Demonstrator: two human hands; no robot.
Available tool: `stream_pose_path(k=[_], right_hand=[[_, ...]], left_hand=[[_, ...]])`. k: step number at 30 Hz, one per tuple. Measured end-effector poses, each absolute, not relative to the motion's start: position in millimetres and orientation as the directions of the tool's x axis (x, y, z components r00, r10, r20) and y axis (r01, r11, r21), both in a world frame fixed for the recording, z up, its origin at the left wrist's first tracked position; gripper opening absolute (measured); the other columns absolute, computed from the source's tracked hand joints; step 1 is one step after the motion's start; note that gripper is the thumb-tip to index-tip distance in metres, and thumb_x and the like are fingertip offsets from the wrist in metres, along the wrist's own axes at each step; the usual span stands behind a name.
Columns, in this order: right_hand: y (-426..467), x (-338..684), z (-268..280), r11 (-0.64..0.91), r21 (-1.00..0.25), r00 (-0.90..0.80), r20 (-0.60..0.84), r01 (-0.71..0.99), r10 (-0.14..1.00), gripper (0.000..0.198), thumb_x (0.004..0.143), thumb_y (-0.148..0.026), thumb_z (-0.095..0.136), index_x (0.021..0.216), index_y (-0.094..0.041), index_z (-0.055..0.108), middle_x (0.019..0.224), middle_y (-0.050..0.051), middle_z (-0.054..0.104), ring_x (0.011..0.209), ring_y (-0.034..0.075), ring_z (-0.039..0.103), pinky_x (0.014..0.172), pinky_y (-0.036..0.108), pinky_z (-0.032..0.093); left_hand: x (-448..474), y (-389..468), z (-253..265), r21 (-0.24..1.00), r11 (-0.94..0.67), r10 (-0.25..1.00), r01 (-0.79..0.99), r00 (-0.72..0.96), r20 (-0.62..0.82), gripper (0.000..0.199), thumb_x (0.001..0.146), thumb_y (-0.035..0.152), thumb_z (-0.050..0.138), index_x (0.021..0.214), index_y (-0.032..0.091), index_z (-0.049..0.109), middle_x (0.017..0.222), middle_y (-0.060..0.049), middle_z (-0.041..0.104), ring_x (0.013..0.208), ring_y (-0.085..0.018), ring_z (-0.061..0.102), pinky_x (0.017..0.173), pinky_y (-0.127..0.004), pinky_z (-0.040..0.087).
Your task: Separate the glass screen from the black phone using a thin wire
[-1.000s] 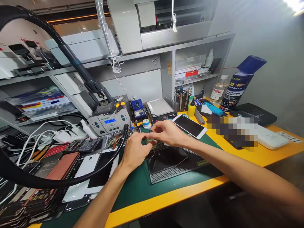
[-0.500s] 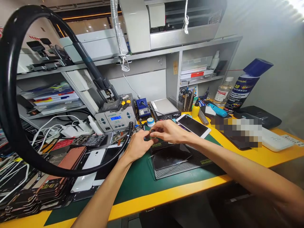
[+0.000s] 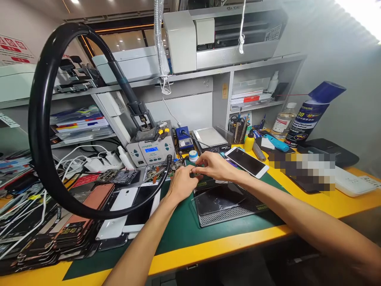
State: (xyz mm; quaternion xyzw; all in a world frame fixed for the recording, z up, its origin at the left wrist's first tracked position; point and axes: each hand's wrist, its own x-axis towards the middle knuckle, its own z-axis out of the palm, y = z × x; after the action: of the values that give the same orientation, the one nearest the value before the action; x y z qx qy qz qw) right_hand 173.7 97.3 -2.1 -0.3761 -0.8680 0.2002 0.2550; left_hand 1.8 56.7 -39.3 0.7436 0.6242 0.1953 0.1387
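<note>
My left hand [image 3: 183,182] and my right hand [image 3: 214,166] meet above the far side of the green mat [image 3: 184,232]. Both have their fingers closed in a pinch, the fingertips nearly touching around something small and dark that I cannot make out. Just below them a dark glass phone screen [image 3: 220,198], with what look like cracks or glare on it, lies on a perforated grey pad [image 3: 235,217]. A small white and blue jar [image 3: 193,155] stands right behind the fingers. A white phone [image 3: 247,162] with a black screen lies beyond my right wrist.
A black hose [image 3: 38,119] loops over the left side, above stacked phone parts [image 3: 71,234]. The soldering station [image 3: 151,151] stands behind. At the right are a spray can [image 3: 308,119], a bottle [image 3: 282,119] and a yellow bottle [image 3: 249,142].
The view has shifted, so the whole scene sits slightly further right and lower. My hands stay together at the same place, fingers still pinched.
</note>
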Motion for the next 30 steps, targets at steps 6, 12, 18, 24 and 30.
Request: stream_pose_path(k=[6,12,18,24,30], right_hand=[[99,174,-6,0.624,-0.54,-0.597,0.255,0.564,0.761,0.027,0.094,-0.039,0.065,0.107,-0.015,0.068,0.094,0.003,0.07,0.083,0.018,0.067,0.077,0.036,0.054],[99,175,-7,0.605,-0.528,-0.592,0.22,0.596,0.776,0.025,0.097,-0.039,0.063,0.103,-0.015,0.068,0.094,0.003,0.071,0.083,0.018,0.068,0.079,0.037,0.056],[98,175,-9,0.593,-0.522,-0.59,0.197,0.613,0.783,0.025,0.097,-0.038,0.063,0.102,-0.014,0.068,0.095,0.003,0.07,0.082,0.017,0.068,0.077,0.037,0.057],[95,175,-6,0.59,-0.539,-0.576,0.22,0.601,0.787,0.028,0.095,-0.039,0.066,0.109,-0.015,0.067,0.1,0.005,0.07,0.088,0.019,0.068,0.081,0.039,0.056],[94,175,-4,0.599,-0.536,-0.593,0.211,0.595,0.777,0.026,0.094,-0.037,0.066,0.107,-0.015,0.068,0.095,0.004,0.072,0.084,0.018,0.068,0.079,0.037,0.056]], left_hand=[[4,59,-46,0.449,-0.17,0.985,0.877,0.142,0.097,0.036,0.095,0.037,0.062,0.126,0.018,0.061,0.126,-0.01,0.063,0.105,-0.024,0.066,0.088,-0.045,0.057],[8,59,-50,0.435,-0.16,0.987,0.886,0.131,0.097,0.036,0.095,0.037,0.062,0.126,0.018,0.061,0.127,-0.01,0.063,0.106,-0.024,0.065,0.089,-0.046,0.057],[8,59,-52,0.416,-0.185,0.982,0.89,0.148,0.12,0.036,0.095,0.036,0.063,0.126,0.018,0.061,0.127,-0.01,0.063,0.107,-0.024,0.065,0.089,-0.046,0.056],[6,60,-54,0.415,-0.216,0.974,0.884,0.163,0.158,0.034,0.096,0.036,0.062,0.126,0.019,0.061,0.128,-0.01,0.063,0.107,-0.024,0.065,0.09,-0.046,0.056],[8,59,-50,0.419,-0.197,0.979,0.886,0.153,0.137,0.034,0.096,0.036,0.062,0.126,0.019,0.061,0.127,-0.01,0.063,0.106,-0.024,0.065,0.089,-0.045,0.057]])
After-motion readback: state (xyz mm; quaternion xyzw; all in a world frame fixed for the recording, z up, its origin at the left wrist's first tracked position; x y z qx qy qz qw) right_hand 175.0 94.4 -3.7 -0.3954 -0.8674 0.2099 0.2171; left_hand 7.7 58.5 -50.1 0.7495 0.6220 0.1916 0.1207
